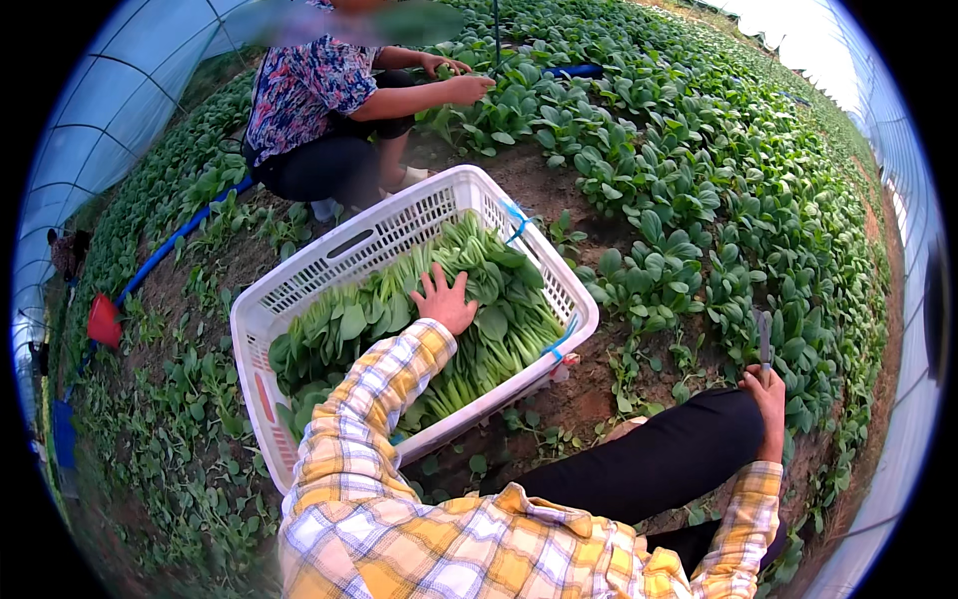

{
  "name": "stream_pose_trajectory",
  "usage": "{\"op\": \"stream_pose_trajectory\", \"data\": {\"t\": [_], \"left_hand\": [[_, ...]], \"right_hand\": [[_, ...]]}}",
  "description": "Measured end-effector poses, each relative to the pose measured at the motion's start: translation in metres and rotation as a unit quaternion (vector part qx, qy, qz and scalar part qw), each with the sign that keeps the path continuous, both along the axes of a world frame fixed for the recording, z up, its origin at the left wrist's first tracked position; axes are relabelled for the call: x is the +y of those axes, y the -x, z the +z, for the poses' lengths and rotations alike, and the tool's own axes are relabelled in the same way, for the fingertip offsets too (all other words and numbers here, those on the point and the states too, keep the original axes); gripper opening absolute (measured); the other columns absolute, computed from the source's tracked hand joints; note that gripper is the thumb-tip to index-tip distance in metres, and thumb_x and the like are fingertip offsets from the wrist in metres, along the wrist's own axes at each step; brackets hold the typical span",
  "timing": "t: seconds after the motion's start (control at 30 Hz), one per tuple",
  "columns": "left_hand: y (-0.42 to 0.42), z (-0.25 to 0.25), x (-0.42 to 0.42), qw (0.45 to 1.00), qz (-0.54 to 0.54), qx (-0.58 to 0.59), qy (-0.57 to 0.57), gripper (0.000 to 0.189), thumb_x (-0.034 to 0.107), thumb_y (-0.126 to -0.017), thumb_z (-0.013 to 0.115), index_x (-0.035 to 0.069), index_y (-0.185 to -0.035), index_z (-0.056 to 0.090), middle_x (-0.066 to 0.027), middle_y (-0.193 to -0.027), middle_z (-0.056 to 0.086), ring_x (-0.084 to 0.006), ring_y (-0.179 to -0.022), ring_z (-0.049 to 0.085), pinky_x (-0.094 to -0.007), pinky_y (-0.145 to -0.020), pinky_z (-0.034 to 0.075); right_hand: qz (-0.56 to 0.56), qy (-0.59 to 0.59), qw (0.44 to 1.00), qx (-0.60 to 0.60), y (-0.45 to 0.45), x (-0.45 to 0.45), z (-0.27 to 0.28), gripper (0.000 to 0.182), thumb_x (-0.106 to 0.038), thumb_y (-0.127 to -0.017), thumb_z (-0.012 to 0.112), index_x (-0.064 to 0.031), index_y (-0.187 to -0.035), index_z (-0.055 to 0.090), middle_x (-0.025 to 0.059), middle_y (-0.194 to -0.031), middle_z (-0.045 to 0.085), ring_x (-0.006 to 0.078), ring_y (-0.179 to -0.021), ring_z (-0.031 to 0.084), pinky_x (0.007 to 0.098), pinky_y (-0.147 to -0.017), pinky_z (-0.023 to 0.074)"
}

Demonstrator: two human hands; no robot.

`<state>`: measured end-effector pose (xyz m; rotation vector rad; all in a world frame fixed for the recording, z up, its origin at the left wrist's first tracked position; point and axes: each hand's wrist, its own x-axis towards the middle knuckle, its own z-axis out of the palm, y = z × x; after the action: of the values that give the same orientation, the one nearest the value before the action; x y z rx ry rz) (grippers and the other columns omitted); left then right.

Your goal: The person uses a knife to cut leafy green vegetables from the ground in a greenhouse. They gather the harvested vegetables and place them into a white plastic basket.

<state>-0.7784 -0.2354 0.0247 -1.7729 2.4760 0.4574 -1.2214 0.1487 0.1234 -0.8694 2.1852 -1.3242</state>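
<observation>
My left hand (446, 301) rests with spread fingers on leafy greens (516, 329) inside a white plastic crate (587, 307). The greens lie in bunches, with pale green stems and dark rounded leaves. Blue ties (516, 219) are knotted on the crate's right side. Beside my bent knee, my right hand (765, 389) grips a small knife (764, 341) by its handle, blade pointing up. Growing leafy plants (797, 337) stand just past the blade. My left sleeve hides part of the crate's near side.
Another person (314, 112) squats beyond the crate, hands among the plants. Rows of greens (673, 180) fill the right side. A blue hose (179, 232) runs along the left, near a red container (105, 320). Plastic greenhouse walls (112, 112) curve around both sides.
</observation>
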Motion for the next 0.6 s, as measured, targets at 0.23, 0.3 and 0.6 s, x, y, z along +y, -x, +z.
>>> {"op": "stream_pose_trajectory", "data": {"t": [0.23,0.3,0.6], "left_hand": [[-0.027,-0.071,-0.035,0.993,-0.099,-0.032,0.062,0.044,0.040,-0.086,0.057,0.010,-0.116,0.064,-0.0270,-0.154,0.012,-0.0443,-0.142,0.013,-0.0605,-0.110,0.016],[-0.008,-0.095,-0.035,0.990,-0.080,-0.054,0.100,0.040,0.031,-0.078,0.063,0.007,-0.109,0.068,-0.0298,-0.154,0.011,-0.0436,-0.144,0.007,-0.0573,-0.113,0.010],[-0.045,-0.027,-0.039,0.975,-0.095,0.199,0.016,0.040,0.030,-0.068,0.072,0.010,-0.103,0.072,-0.0319,-0.148,0.027,-0.0429,-0.134,0.035,-0.0448,-0.108,0.032]], "right_hand": [[-0.005,0.010,0.999,-0.049,0.002,-0.002,-0.015,0.020,-0.007,-0.087,0.067,0.0025,-0.102,0.059,0.0058,-0.085,0.063,0.0149,-0.073,0.066,0.0262,-0.068,0.0532],[-0.007,0.016,0.999,-0.040,0.000,-0.003,-0.012,0.019,-0.007,-0.086,0.067,0.0024,-0.100,0.059,0.0057,-0.085,0.063,0.0147,-0.072,0.065,0.0259,-0.068,0.0532],[-0.104,0.004,0.994,-0.024,-0.039,0.035,0.036,0.017,-0.016,-0.086,0.066,-0.0062,-0.099,0.060,0.0023,-0.071,0.062,0.0049,-0.043,0.044,0.0204,-0.038,0.0323]]}}
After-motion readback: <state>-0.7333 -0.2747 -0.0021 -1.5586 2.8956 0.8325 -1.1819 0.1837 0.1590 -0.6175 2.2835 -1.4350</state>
